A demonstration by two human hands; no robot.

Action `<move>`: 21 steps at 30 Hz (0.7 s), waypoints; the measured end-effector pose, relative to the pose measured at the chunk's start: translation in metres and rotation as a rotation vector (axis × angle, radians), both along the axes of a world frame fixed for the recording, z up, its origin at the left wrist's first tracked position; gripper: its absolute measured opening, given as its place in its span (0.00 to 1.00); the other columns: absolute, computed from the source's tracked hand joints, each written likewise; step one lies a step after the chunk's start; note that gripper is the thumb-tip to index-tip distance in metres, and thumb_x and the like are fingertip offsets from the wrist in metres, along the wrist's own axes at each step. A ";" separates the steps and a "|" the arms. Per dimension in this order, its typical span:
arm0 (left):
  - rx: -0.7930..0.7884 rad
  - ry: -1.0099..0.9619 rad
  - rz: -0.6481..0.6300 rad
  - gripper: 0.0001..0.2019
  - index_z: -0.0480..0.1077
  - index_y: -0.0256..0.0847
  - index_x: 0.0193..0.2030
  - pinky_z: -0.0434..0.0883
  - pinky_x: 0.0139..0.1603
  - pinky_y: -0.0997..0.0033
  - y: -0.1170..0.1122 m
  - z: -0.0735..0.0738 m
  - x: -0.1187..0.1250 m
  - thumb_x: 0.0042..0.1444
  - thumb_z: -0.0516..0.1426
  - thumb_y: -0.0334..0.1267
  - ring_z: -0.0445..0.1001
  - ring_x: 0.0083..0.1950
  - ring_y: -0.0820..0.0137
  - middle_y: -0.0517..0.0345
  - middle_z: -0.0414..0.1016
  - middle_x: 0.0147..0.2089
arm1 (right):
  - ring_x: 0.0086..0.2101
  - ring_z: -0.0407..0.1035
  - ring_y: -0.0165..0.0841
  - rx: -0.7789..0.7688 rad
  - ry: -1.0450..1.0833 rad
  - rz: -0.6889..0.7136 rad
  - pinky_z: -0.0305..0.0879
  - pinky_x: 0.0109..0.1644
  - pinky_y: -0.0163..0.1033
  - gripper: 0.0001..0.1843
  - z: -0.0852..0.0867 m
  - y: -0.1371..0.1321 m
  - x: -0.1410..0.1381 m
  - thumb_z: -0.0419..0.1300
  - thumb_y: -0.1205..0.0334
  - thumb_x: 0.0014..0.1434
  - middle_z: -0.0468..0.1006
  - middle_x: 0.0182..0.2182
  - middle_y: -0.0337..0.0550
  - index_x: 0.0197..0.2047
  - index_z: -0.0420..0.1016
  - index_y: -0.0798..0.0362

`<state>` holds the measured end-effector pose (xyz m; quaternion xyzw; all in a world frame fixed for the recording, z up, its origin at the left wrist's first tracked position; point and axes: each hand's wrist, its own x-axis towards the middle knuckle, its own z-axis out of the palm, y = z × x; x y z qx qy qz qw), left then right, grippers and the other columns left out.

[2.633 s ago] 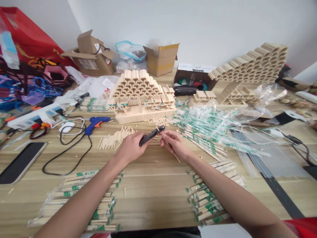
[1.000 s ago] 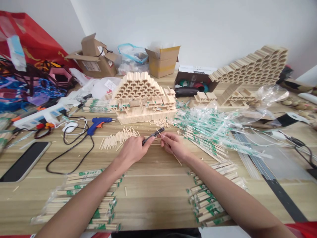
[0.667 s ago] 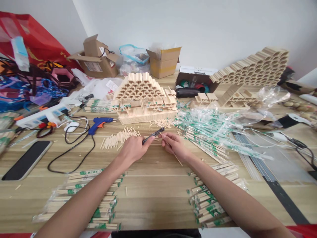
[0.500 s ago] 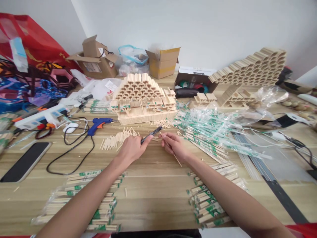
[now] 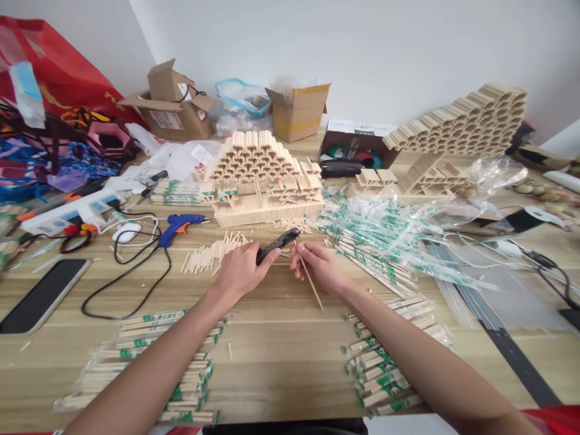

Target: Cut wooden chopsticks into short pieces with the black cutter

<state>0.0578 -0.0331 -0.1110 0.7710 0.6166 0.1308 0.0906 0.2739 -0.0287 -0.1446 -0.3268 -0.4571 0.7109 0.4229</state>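
Observation:
My left hand (image 5: 242, 266) is closed around a black hand tool (image 5: 277, 244) that looks like a cutter; its exact kind is unclear. Between the fingers of my right hand (image 5: 317, 264) is a wooden chopstick (image 5: 312, 281), slanting down toward me. Its upper end is close to the tool's head; whether they touch I cannot tell. Left of my left hand lies a loose row of short cut sticks (image 5: 209, 254). Beyond both hands stands a stepped structure of stacked sticks (image 5: 267, 208), with small stick pieces (image 5: 294, 225) at its front.
A blue glue gun (image 5: 180, 228) with a looped black cable lies left, near a phone (image 5: 43, 296). Wrapped chopsticks (image 5: 380, 374) lie under both forearms. Torn plastic wrappers (image 5: 385, 226) spread at right, before a larger stick structure (image 5: 466, 124). Cardboard boxes (image 5: 301, 112) line the wall.
The black tool has turned in my left hand, showing a broader side and a rounded head. The chopstick's lower end has swung left, out from beside my right wrist.

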 end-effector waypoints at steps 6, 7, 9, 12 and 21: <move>0.032 0.061 -0.016 0.30 0.71 0.40 0.43 0.65 0.36 0.64 -0.004 0.001 0.003 0.68 0.43 0.65 0.79 0.39 0.57 0.48 0.79 0.40 | 0.24 0.72 0.29 0.009 0.005 0.015 0.65 0.29 0.35 0.22 0.000 -0.001 0.000 0.65 0.40 0.63 0.79 0.28 0.39 0.43 0.73 0.52; 0.033 0.063 -0.018 0.30 0.71 0.40 0.43 0.65 0.36 0.64 -0.004 0.001 0.004 0.68 0.43 0.65 0.79 0.39 0.57 0.48 0.79 0.40 | 0.25 0.72 0.30 0.009 0.004 0.017 0.65 0.30 0.36 0.22 0.000 -0.001 0.001 0.65 0.40 0.63 0.79 0.28 0.39 0.43 0.73 0.52; 0.036 0.065 -0.024 0.29 0.71 0.40 0.43 0.66 0.36 0.64 -0.004 0.000 0.004 0.68 0.43 0.65 0.79 0.39 0.57 0.48 0.79 0.39 | 0.25 0.72 0.30 0.006 0.006 0.017 0.66 0.30 0.36 0.22 0.000 -0.001 0.000 0.65 0.40 0.63 0.79 0.28 0.39 0.43 0.74 0.52; 0.037 0.065 -0.030 0.30 0.71 0.40 0.42 0.65 0.35 0.64 -0.004 0.000 0.004 0.68 0.43 0.65 0.79 0.38 0.57 0.48 0.78 0.38 | 0.25 0.72 0.30 0.006 0.020 0.013 0.66 0.31 0.36 0.22 0.000 -0.001 0.000 0.66 0.40 0.62 0.80 0.28 0.39 0.43 0.74 0.52; 0.044 0.066 -0.029 0.29 0.71 0.40 0.43 0.65 0.35 0.64 -0.005 -0.002 0.005 0.68 0.43 0.64 0.79 0.39 0.56 0.47 0.79 0.39 | 0.26 0.72 0.30 0.006 0.016 0.025 0.67 0.33 0.37 0.22 0.002 -0.001 0.001 0.66 0.40 0.62 0.80 0.28 0.39 0.43 0.74 0.52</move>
